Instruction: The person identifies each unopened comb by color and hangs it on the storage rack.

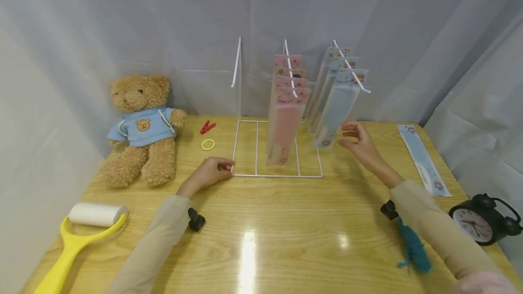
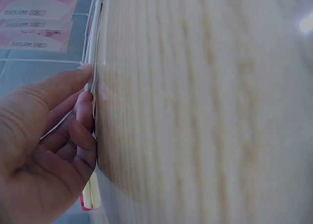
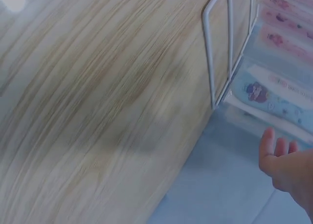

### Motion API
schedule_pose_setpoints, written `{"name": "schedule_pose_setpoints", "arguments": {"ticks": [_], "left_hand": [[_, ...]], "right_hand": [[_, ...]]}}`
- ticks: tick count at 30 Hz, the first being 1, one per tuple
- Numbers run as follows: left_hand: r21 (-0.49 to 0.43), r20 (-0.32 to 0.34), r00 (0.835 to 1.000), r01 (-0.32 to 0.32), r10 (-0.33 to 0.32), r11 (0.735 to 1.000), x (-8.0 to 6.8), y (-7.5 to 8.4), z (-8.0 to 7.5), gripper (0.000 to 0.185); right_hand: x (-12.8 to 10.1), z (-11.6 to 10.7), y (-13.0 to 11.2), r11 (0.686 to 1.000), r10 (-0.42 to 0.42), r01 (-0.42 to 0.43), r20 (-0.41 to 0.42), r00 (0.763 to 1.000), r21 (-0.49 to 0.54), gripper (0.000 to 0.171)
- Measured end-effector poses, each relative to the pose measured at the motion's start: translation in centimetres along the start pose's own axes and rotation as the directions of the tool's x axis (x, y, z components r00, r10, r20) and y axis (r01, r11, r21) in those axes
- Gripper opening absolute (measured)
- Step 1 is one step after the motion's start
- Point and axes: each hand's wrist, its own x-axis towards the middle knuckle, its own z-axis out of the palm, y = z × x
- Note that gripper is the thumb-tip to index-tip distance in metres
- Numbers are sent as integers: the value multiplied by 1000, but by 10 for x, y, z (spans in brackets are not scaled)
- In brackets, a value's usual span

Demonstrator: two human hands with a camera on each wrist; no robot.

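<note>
A white wire rack (image 1: 282, 176) stands on the table, with three hooks rising at its back. My left hand (image 1: 211, 171) pinches the front left corner of its base between thumb and fingers. Pink packets (image 1: 287, 126), printed "plastic comb" in the left wrist view, hang from the middle hook. On the right hook hang several blue packets (image 1: 339, 103). My right hand (image 1: 361, 146) is just right of the front blue packet, fingers loosely bent. In the right wrist view, a small gap shows between its fingertips (image 3: 267, 138) and that packet (image 3: 274, 99). The left hook (image 1: 237, 62) bears nothing.
Another blue packet (image 1: 424, 158) lies at the right, near a black alarm clock (image 1: 474, 221) and a teal yarn-like bundle (image 1: 414, 246). To the left are a teddy bear (image 1: 143, 126), red clip (image 1: 207, 127), yellow ring (image 1: 208, 144) and yellow-handled lint roller (image 1: 98, 214).
</note>
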Motion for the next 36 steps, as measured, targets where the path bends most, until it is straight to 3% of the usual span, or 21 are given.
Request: {"name": "schedule_pose_setpoints", "arguments": {"ticks": [8,11,16,21,24,30,36], "left_hand": [[3,0,1000,-1,1,1000,1,-2,0,35],[1,-4,1000,2,-2,1000,2,-2,-1,35],[-2,-2,1000,1,-1,1000,2,-3,1,36],[5,-4,1000,7,-7,1000,2,-2,1,36],[7,-5,1000,8,-8,1000,1,-1,1,35],[3,-1,1000,9,-9,1000,1,-1,1,35],[-13,-4,1000,23,-23,1000,1,-3,2,35]], "right_hand": [[-8,-45,25,965,134,-135,-19,991,-224,54],[-14,-66,41,935,191,-192,-33,981,-299,58],[-23,-99,59,850,304,-281,-20,952,-445,68],[-30,-126,71,730,417,-340,-8,909,-593,77],[-35,-137,79,675,469,-373,-21,883,-637,82],[-46,-153,89,599,568,-452,-46,822,-661,94],[-50,-162,84,553,704,-541,10,710,-633,107]]}}
